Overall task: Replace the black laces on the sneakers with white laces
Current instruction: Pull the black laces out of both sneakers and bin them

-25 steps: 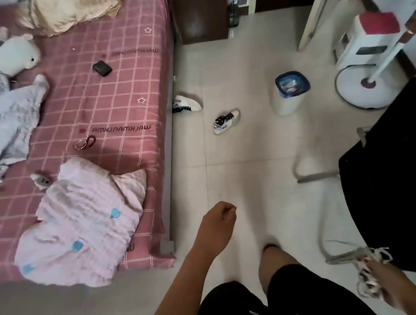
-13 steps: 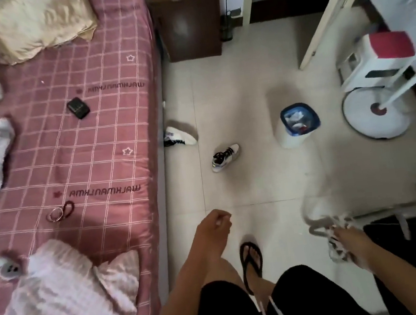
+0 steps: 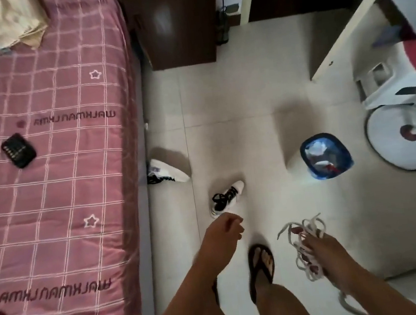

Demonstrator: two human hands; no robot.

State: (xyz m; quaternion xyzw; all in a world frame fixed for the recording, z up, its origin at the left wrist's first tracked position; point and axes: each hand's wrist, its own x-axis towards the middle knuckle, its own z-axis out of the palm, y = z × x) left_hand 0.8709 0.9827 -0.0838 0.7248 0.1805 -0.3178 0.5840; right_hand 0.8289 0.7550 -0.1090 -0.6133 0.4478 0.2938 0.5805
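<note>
Head view: person is standing on tiled floor (image 3: 249,115) beside the bed (image 3: 56,191). Right hand (image 3: 326,252) is gripping a tangled bundle of white laces (image 3: 303,237), fingers curled around it; loose ends are sticking out past the hand. Left hand (image 3: 224,236) is hanging with fingers loosely curled, holding nothing. First sneaker (image 3: 226,198), black laces showing, is lying on the floor just beyond the left hand, well apart from the bed. Second sneaker (image 3: 165,171) is lying against the bed's edge. Blue-lined bin (image 3: 326,156) is standing farther from the bed than both sneakers. Black remote (image 3: 18,150) is resting on the bed
</note>
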